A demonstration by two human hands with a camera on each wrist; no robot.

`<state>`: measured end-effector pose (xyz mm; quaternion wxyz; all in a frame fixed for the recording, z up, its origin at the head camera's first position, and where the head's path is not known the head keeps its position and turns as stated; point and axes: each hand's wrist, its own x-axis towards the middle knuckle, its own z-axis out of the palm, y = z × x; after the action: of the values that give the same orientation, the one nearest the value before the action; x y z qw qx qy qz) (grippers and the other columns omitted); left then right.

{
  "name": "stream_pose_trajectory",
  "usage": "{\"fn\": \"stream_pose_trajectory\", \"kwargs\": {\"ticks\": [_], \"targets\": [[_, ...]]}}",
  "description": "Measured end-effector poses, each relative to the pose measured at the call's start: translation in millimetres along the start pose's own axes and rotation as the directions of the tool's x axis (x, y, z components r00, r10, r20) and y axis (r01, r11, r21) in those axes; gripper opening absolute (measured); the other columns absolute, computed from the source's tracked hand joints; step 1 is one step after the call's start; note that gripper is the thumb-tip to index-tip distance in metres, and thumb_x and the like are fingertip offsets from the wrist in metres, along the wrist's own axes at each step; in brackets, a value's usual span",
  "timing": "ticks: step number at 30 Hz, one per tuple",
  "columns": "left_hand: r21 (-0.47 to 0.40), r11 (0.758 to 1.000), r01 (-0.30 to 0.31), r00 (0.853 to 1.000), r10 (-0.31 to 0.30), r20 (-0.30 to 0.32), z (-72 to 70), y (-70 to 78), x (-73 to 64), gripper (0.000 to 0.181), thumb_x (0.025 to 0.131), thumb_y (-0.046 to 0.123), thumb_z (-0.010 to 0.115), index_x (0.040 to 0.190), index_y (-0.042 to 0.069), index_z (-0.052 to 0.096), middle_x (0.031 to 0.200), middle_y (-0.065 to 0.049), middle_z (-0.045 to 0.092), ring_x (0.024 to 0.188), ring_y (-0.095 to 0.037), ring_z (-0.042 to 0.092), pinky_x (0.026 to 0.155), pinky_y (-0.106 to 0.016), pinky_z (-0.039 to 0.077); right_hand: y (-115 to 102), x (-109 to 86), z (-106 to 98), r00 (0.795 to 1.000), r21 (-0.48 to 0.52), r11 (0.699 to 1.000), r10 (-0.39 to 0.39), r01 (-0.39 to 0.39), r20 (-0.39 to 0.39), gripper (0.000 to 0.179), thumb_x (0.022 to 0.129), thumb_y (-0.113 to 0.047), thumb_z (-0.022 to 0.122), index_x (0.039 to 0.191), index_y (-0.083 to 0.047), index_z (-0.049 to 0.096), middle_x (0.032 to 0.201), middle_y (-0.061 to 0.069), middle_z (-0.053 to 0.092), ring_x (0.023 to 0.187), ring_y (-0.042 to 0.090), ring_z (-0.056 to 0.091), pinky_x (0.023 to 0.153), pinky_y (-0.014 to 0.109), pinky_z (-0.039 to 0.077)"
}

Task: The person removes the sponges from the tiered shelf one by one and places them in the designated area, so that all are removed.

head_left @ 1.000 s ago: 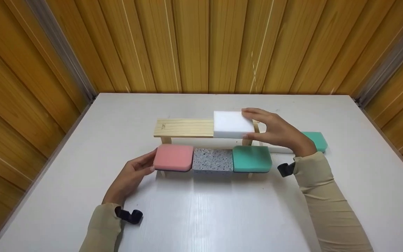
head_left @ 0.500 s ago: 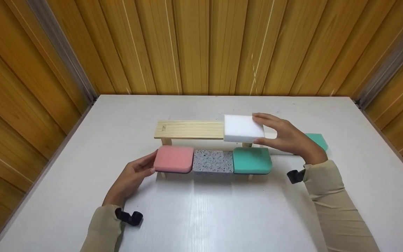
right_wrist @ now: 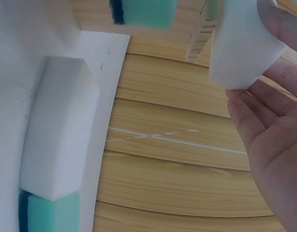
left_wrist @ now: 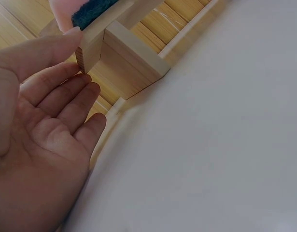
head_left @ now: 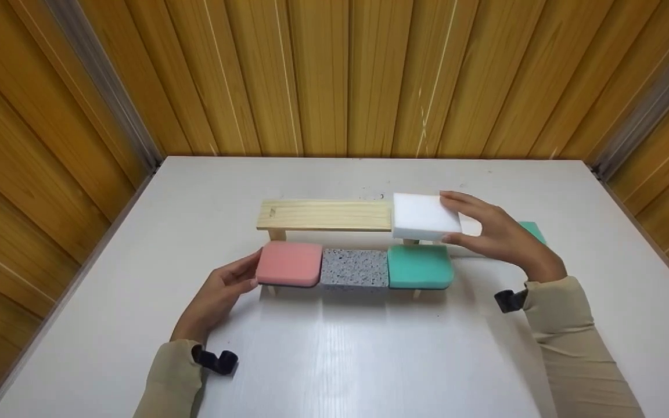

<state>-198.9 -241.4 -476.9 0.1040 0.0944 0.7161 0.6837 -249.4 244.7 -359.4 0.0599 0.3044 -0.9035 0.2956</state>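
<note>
My right hand (head_left: 494,235) holds a white foam sponge (head_left: 424,215) between thumb and fingers, at the right end of the rear wooden shelf (head_left: 326,215). The sponge overlaps that end in the head view. In the right wrist view, the held sponge (right_wrist: 240,48) is beside the board's end. My left hand (head_left: 215,296) grips the left end of the front wooden shelf (left_wrist: 92,53), thumb and fingers at its edges, close to a pink sponge (head_left: 289,264) with a dark scouring layer. Beside that lie a speckled grey sponge (head_left: 355,270) and a green one (head_left: 420,267).
On the white table (head_left: 334,360), right of the shelves, lies another white sponge (right_wrist: 59,125) with a green sponge (head_left: 533,231) at its end; my right hand partly hides them in the head view. Wood-patterned walls (head_left: 346,81) stand around the table.
My right hand has moved right with the white sponge, from atop the rear shelf to its right end, baring more of the board. My left hand has stayed in place.
</note>
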Motion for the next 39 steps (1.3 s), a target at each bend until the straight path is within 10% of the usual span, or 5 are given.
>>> {"fn": "stream_pose_trajectory", "kwargs": {"ticks": [10,17,25,32,39], "targets": [[0.015,1.000,0.014,1.000,-0.014,0.001,0.5,0.5,0.4,0.067,0.087,0.028,0.071,0.146,0.019,0.042,0.150,0.006,0.042,0.140,-0.010,0.037,0.109,-0.018,0.035,9,-13.4,-6,1.000,-0.007,1.000,0.021,-0.021,-0.008,0.067,0.085,-0.020,0.074,0.143,-0.003,0.044,0.151,0.012,0.041,0.138,0.039,0.036,0.100,-0.002,0.019],[0.025,0.999,0.023,1.000,-0.023,-0.005,0.6,1.2,-0.9,0.066,0.087,0.028,0.071,0.146,0.020,0.042,0.150,0.007,0.042,0.140,-0.010,0.037,0.109,-0.019,0.036,13,-22.4,-11,0.997,-0.047,0.996,0.078,-0.078,-0.004,0.068,0.087,-0.026,0.071,0.145,-0.008,0.042,0.153,0.011,0.037,0.139,0.039,0.035,0.109,0.035,0.035],[0.040,0.999,0.006,1.000,-0.006,0.004,1.0,1.6,-1.5,0.064,0.088,0.028,0.069,0.146,0.020,0.042,0.150,0.006,0.042,0.140,-0.010,0.036,0.109,-0.019,0.036,18,-31.4,-14,0.995,-0.036,0.994,0.103,-0.103,-0.001,0.069,0.088,-0.023,0.070,0.147,-0.009,0.039,0.154,0.013,0.035,0.140,0.041,0.031,0.114,0.042,0.031],[0.068,0.998,0.017,1.000,-0.018,0.004,0.2,1.0,-0.5,0.064,0.088,0.032,0.069,0.146,0.024,0.042,0.150,0.008,0.042,0.140,-0.009,0.037,0.115,-0.030,0.031,25,-40.9,-15,0.995,-0.024,0.996,0.090,-0.091,-0.033,0.068,0.088,-0.021,0.071,0.147,-0.010,0.040,0.154,0.013,0.036,0.140,0.041,0.032,0.101,0.000,0.017],[0.064,0.998,0.020,1.000,-0.020,0.002,0.6,1.1,0.2,0.063,0.088,0.031,0.069,0.145,0.024,0.043,0.150,0.008,0.042,0.140,-0.009,0.037,0.116,-0.034,0.030,31,-51.2,-16,0.994,-0.015,0.995,0.093,-0.094,-0.059,0.067,0.087,-0.019,0.071,0.147,-0.011,0.041,0.153,0.013,0.036,0.144,0.023,0.030,0.100,-0.003,0.016]]}}
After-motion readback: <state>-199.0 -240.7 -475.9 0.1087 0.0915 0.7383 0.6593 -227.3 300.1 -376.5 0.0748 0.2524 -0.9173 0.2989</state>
